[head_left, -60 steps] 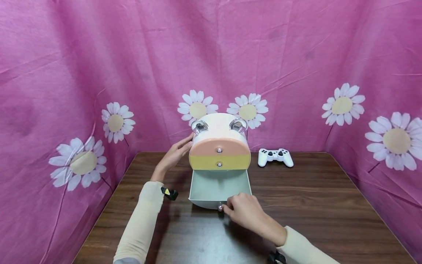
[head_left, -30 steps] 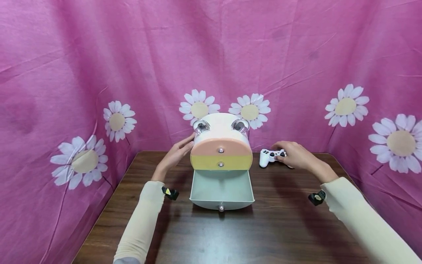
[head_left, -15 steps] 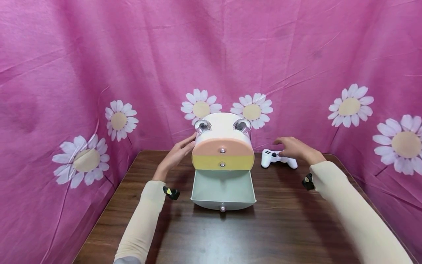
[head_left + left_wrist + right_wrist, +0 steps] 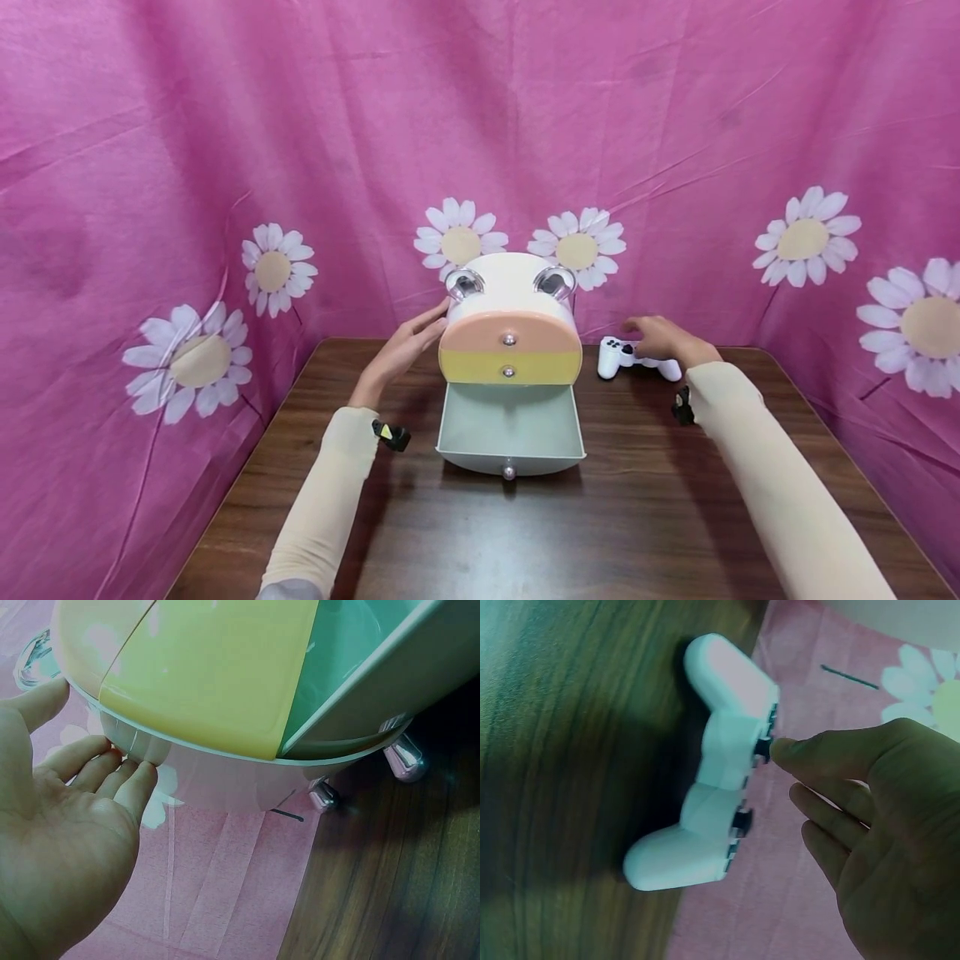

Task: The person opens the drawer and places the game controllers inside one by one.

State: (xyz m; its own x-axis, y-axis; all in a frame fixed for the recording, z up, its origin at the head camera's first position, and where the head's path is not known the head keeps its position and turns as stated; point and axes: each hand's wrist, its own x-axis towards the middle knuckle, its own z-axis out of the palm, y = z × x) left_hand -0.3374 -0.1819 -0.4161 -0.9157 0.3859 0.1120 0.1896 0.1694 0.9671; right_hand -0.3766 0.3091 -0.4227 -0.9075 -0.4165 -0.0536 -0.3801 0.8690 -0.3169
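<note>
White gamepad (image 4: 711,806), right hand (image 4: 900,817) beside, unclenched — left hand (image 4: 75,817) extended, touching cabinet (image 4: 510,287)

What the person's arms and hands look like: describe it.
The left sleeve and right sleeve are cream; grey cloth shows at the left one's lower end. At the wrists are a black left device, with a yellow mark, and a black right device. The left hand and right hand are ungloved.
</note>
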